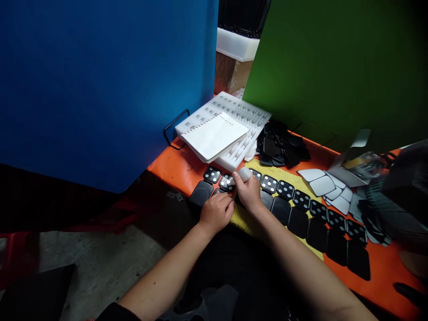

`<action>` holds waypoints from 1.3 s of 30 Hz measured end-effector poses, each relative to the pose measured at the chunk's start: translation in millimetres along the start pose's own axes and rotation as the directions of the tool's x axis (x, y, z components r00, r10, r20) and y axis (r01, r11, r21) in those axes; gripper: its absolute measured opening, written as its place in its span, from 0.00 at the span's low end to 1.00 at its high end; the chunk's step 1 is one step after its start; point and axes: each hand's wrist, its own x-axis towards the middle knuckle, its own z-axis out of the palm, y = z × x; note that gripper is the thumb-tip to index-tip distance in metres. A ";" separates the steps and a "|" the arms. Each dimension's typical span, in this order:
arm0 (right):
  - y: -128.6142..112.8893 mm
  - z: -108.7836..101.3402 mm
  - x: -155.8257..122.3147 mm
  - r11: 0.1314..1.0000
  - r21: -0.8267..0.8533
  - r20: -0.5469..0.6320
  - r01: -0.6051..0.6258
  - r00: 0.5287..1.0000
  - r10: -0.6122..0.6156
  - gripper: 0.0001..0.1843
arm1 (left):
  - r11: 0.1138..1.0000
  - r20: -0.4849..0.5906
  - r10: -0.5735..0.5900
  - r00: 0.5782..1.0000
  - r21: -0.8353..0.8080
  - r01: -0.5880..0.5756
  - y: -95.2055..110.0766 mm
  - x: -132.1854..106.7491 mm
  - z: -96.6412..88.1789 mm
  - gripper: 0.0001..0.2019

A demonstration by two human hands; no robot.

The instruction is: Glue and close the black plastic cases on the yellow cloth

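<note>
- Head view: a person is sitting at an orange table (177, 167), both bare forearms reaching forward from the bottom of the picture.
- The left hand (216, 212) is curling loosely, fingers bent down onto the near edge of a black square plate with white dots (227, 182); whether it is truly gripping the plate cannot be told.
- The right hand (249, 192) is lying just beside the left, its fingers closing around a small pale grey piece (244, 173) and pressing it down at the plate's right edge.
- That dotted plate is sitting near the left end of a row of dotted black plates (302, 199), which is running diagonally to the right over a yellow cloth (284, 174).
- A second row of plain black squares (316, 232) is lying nearer the person, parallel to the first row.
- Behind the hands, an open spiral notebook (216, 135) is resting on a white foam tray (247, 115).
- To the right of the tray, a heap of loose black parts (281, 146) is piling up, and further right pale grey mirror-shaped pieces (323, 183) are overlapping one another.
- A blue board (100, 80) is standing at the left and a green board (334, 62) at the right, walling in the work spot.
</note>
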 end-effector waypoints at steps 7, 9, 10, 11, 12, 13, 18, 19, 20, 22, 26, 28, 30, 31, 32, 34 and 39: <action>5.5 0.1 1.7 0.992 0.096 -0.068 -0.080 0.994 0.087 0.19 | 1.000 -0.020 -0.005 1.000 -0.018 0.005 -0.4 -0.2 0.0 0.09; 6.5 3.2 3.9 0.984 0.145 -0.091 -0.108 0.988 0.122 0.20 | 1.000 -0.018 -0.005 1.000 -0.022 0.004 0.0 0.1 -0.7 0.09; 6.3 4.8 4.9 0.982 0.154 -0.098 -0.111 0.987 0.127 0.20 | 1.000 -0.014 -0.007 1.000 -0.022 0.006 0.2 0.2 -1.3 0.09; 5.7 6.3 5.9 0.982 0.155 -0.101 -0.110 0.987 0.126 0.20 | 1.000 -0.011 -0.010 1.000 -0.022 0.010 0.4 0.4 -2.0 0.09; 4.8 7.5 6.7 0.983 0.148 -0.104 -0.108 0.987 0.124 0.20 | 1.000 -0.008 -0.014 1.000 -0.024 0.014 0.6 0.6 -2.6 0.09; 3.9 8.3 7.3 0.986 0.134 -0.107 -0.103 0.987 0.118 0.20 | 0.999 -0.007 -0.016 1.000 -0.028 0.016 0.7 0.7 -3.2 0.09; 2.2 6.0 7.8 0.999 0.024 -0.102 -0.045 0.994 0.048 0.19 | 0.999 -0.012 -0.014 1.000 -0.049 0.013 0.8 0.9 -3.8 0.09; 2.6 5.0 7.6 0.999 0.014 -0.101 -0.046 0.994 0.047 0.19 | 0.999 -0.012 -0.016 1.000 -0.050 0.015 1.1 1.0 -3.6 0.09; 3.1 4.2 7.4 0.999 0.012 -0.102 -0.051 0.993 0.052 0.19 | 0.998 -0.009 -0.019 1.000 -0.052 0.018 1.7 1.0 -3.6 0.09; 4.0 3.3 7.1 0.997 0.025 -0.112 -0.074 0.991 0.076 0.19 | 0.998 0.002 -0.023 1.000 -0.064 0.023 2.9 1.5 -4.6 0.09; 5.9 1.4 8.7 0.958 0.244 -0.110 -0.151 0.977 0.182 0.19 | 0.994 0.021 -0.012 1.000 -0.111 0.015 -0.7 3.6 -15.8 0.09; 7.7 -2.1 10.7 0.876 0.437 -0.090 -0.206 0.958 0.271 0.18 | 0.996 -0.025 -0.059 0.998 -0.072 0.057 -8.6 4.8 -25.9 0.09; 10.4 -8.2 12.6 0.752 0.609 -0.055 -0.252 0.932 0.357 0.18 | 0.983 -0.097 -0.173 0.980 0.041 0.177 -19.5 5.7 -36.2 0.11; 11.8 -11.9 13.2 0.684 0.678 -0.033 -0.267 0.920 0.391 0.17 | 0.962 -0.124 -0.236 0.964 0.107 0.249 -25.0 6.0 -40.5 0.14; 13.1 -15.8 13.4 0.617 0.735 -0.006 -0.281 0.908 0.420 0.17 | 0.936 -0.134 -0.289 0.948 0.168 0.309 -30.0 6.3 -43.8 0.17; 15.4 -22.9 12.8 0.494 0.812 0.052 -0.310 0.882 0.467 0.16 | 0.894 -0.115 -0.349 0.930 0.258 0.367 -37.3 7.0 -47.5 0.22; 18.5 -33.3 9.0 0.292 0.871 0.190 -0.394 0.820 0.540 0.16 | 0.841 -0.034 -0.424 0.905 0.355 0.408 -40.8 13.9 -47.6 0.31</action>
